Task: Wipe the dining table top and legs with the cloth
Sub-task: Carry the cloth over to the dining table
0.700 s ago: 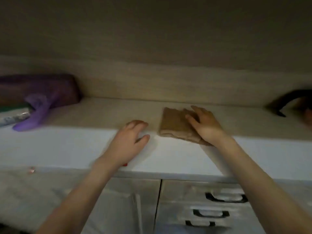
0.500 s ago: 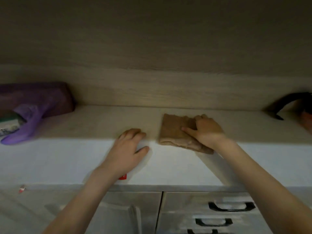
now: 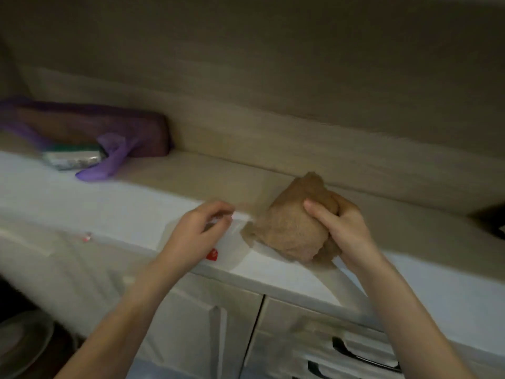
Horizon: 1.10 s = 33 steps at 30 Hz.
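A brown cloth [image 3: 293, 225] is bunched up and lifted off the white counter [image 3: 82, 203], with my right hand [image 3: 341, 225] shut on its right side. My left hand [image 3: 196, 233] hovers just left of the cloth over the counter's front edge, fingers curled loosely and pinched near a thin clear wrapper with a red mark [image 3: 213, 255]. Whether the left hand holds that wrapper is unclear. No dining table is in view.
A purple bag [image 3: 103, 162] and a dark purple bundle [image 3: 90, 129] lie at the back left with a foil-wrapped packet [image 3: 72, 159]. White drawers with black handles [image 3: 366, 354] sit below the counter. A dark object [image 3: 492, 220] shows at the right edge.
My right hand closed on the flat cloth and lifted it into a bunch. My left hand rose off the counter and curled its fingers. The view swung right and tilted.
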### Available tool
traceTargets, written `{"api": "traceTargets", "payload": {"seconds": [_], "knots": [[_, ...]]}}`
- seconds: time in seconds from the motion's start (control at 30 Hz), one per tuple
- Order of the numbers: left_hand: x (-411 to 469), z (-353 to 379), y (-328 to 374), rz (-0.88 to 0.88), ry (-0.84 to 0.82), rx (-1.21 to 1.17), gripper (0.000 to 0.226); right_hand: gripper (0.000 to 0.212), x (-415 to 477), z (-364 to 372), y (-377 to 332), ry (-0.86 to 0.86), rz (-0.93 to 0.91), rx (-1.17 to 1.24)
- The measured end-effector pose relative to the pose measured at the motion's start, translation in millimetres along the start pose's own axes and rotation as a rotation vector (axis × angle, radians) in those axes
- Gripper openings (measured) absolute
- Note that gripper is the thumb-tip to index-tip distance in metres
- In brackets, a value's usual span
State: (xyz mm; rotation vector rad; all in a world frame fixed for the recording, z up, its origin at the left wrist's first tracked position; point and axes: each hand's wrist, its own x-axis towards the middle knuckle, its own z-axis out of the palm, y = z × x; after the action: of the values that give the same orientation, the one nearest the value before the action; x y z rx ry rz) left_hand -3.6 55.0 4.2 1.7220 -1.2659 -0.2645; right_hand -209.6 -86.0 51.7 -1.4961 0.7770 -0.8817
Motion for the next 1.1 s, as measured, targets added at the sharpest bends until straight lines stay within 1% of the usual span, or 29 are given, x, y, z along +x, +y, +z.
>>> {"api": "traceTargets", "payload": {"seconds": [0.1,0.2,0.23,0.33,0.43,0.5,0.53,0.57,0.6,0.67,0.77,0.83,0.9,0.93,1.0,1.03,1.1], "knots": [[-46,-14,5,-0.078,0.201,-0.121,0.016,0.015,-31,24,-4,-0.165,0.047,0.113],[-103,-26,-3,-0.199,0.339,-0.197,0.016,0.024,-62,47,9,-0.322,0.063,0.137],[-128,-30,-9,-0.254,0.387,-0.206,0.017,0.024,-75,57,18,-0.387,0.078,0.125],[-217,-36,-33,-0.483,0.481,-0.144,0.015,0.017,-108,88,63,-0.537,0.15,0.084],[-314,-29,-56,-0.74,0.523,-0.089,0.013,0.015,-139,119,126,-0.619,0.273,0.0],[-382,-19,-66,-0.931,0.607,-0.162,0.014,0.012,-161,140,170,-0.674,0.367,-0.091],[-411,-13,-68,-1.02,0.652,-0.218,0.008,0.007,-171,145,190,-0.689,0.414,-0.138],[-442,-6,-67,-1.101,0.718,-0.261,0.01,0.004,-184,154,205,-0.71,0.464,-0.183],[-471,-1,-66,-1.186,0.782,-0.293,0.019,0.012,-195,162,218,-0.736,0.5,-0.223],[-521,10,-65,-1.327,0.924,-0.358,0.028,0.016,-218,178,235,-0.786,0.546,-0.268],[-577,17,-59,-1.441,1.122,-0.402,0.024,0.017,-245,211,254,-0.866,0.524,-0.31],[-602,14,-56,-1.483,1.217,-0.408,0.017,0.016,-260,240,263,-0.951,0.511,-0.34],[-624,6,-61,-1.511,1.289,-0.418,0.02,0.01,-276,276,266,-1.037,0.506,-0.371],[-634,0,-66,-1.529,1.307,-0.418,0.02,0.009,-283,296,266,-1.075,0.488,-0.37],[-648,-19,-79,-1.538,1.302,-0.4,0.012,0.015,-298,338,263,-1.109,0.44,-0.355],[-655,-29,-88,-1.54,1.279,-0.381,0.007,0.019,-304,359,263,-1.113,0.415,-0.354],[-667,-53,-108,-1.552,1.217,-0.358,0.01,0.023,-313,396,262,-1.114,0.397,-0.353]]}}
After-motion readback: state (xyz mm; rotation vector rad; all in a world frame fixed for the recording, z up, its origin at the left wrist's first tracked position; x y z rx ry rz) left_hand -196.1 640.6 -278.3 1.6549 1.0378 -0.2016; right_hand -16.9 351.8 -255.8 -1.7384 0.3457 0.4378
